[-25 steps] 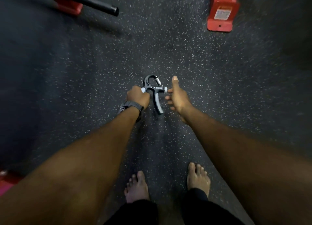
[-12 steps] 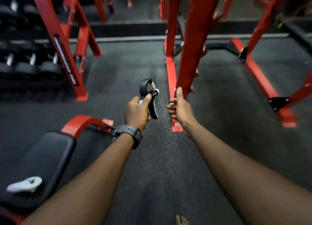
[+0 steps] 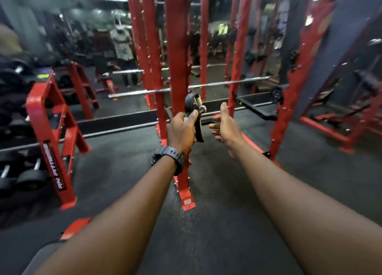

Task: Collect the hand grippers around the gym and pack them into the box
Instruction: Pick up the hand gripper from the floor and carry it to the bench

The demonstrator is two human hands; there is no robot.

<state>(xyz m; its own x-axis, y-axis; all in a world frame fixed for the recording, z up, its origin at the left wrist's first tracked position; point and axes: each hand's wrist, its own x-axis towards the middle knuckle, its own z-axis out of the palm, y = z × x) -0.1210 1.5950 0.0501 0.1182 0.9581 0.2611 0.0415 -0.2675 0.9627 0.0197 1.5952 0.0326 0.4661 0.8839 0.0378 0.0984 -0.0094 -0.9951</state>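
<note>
Before red rack [image 3: 177, 53], left hand [image 3: 182, 131] grips hand gripper [image 3: 194, 111].

Matt black plastic hand gripper [image 3: 193, 113] with metal spring; glossy red painted steel rack [image 3: 177, 47]; chromed barbell [image 3: 144, 92]; rough speckled rubber floor [image 3: 217, 223].

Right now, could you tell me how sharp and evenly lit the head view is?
Head view: the left hand and hand gripper are fairly sharp; the red rack uprights and background smear with motion blur; wide-angle bending at edges; dim lighting, bright glare spots up top.
</note>
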